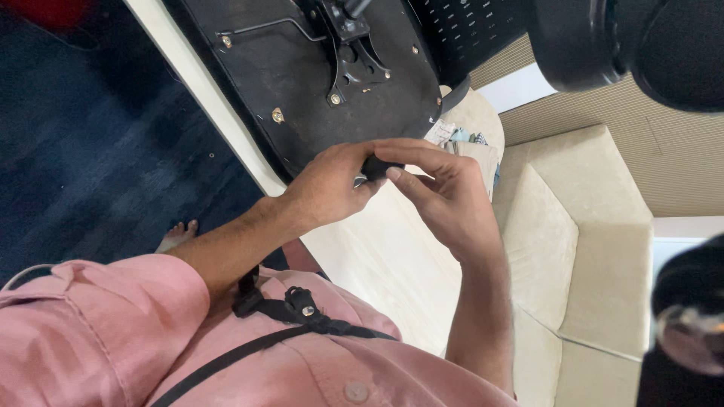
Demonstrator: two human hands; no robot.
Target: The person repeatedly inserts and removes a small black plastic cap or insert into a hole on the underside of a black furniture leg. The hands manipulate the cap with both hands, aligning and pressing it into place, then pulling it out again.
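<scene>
Fingers of both my hands, left hand (326, 187) and right hand (445, 200), pinch one small black part (375, 166) at frame centre, below the upturned chair seat (317, 83).

Both hands (392, 188) on small black part (375, 166)

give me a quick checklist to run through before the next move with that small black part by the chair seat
1. Small black part gripped: ok, pinched between the fingers of the left hand and the right hand.
2. Kind of part: cannot tell, the fingers hide most of it.
3. Upturned chair seat supported: ok, it lies underside up on the light table.
4. Metal mechanism plate in view: ok, near the seat's middle.
5. Brass-coloured screw in seat: ok, in place.
6. Where the part fits: cannot tell.
</scene>
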